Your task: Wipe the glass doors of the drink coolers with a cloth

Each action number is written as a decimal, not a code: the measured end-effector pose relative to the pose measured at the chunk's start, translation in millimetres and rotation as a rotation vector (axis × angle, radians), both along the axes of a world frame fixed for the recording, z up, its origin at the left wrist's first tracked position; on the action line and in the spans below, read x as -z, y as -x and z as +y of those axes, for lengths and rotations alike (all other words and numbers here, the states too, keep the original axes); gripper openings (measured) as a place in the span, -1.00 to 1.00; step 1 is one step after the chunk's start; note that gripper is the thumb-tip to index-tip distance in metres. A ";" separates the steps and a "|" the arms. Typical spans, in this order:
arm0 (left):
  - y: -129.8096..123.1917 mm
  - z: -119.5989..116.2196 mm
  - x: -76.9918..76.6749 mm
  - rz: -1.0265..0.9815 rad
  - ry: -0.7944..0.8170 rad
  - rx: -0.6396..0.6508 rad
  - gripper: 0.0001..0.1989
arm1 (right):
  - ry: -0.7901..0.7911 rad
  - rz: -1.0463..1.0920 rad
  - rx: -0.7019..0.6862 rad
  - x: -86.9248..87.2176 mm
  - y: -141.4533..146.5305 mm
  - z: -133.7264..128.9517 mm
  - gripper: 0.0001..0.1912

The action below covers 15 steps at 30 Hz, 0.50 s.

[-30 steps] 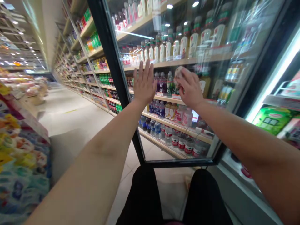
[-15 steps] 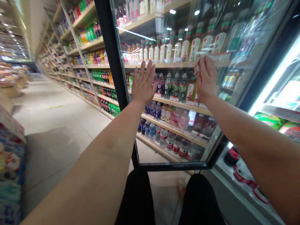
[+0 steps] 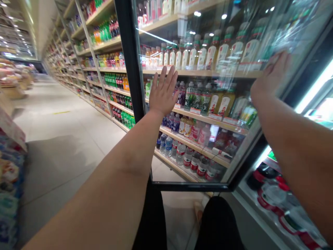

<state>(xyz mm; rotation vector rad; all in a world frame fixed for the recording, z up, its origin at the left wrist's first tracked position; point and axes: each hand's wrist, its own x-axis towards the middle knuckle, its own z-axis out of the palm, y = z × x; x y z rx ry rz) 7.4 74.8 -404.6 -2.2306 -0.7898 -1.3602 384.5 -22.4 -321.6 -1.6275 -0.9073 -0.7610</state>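
Glass door [image 3: 215,80] stands directly ahead, upright and at an angle out from the lit cooler [image 3: 319,78] on the right, its lower edge above the wearer's knees.

Left hand [image 3: 163,92]: appears flat to the pane near the door's free side, fingers extended and slightly spread, gripping nothing. Judgement: the flat palm probably braces the door, with the spread fingers sharing the pressure. Right hand [image 3: 272,74]: raised at the pane's far side, near the hinge edge, wrist bent. Blurred; cannot tell whether the fingers are curled, hold anything or touch the glass.

Materials: pane clear and smooth, with bright lamp reflections and hazy streaks at upper right. Black frame [image 3: 131,66] straight-sided, slightly glossy, probably metal or hard plastic.

Through the pane: wood-toned shelves with tall, white-labelled amber bottles [image 3: 210,55], dark green bottles [image 3: 199,99] and, lowest, clear bottles with red labels [image 3: 195,161]. Rows are close-set and upright, probably so labels face the aisle.

Right, below the forearm: clear bottles [image 3: 275,192] with red bands, round-shouldered. Left: pale tiled floor [image 3: 78,132], matte with soft shadow; colourful packages [image 3: 9,170] at the edge, too blurred to identify.
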 end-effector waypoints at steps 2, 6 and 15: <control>-0.2 0.4 0.4 -0.002 0.004 -0.009 -0.29 | 0.037 0.094 0.010 -28.5 -12.8 1.1 -0.27; -1.1 0.7 -0.2 -0.004 0.029 0.013 -0.27 | 0.002 -0.036 -0.046 -4.7 -33.5 6.6 -0.24; 0.3 4.0 -0.2 -0.029 0.086 0.111 -0.25 | -0.084 -0.060 -0.108 -41.6 -47.4 39.6 -0.35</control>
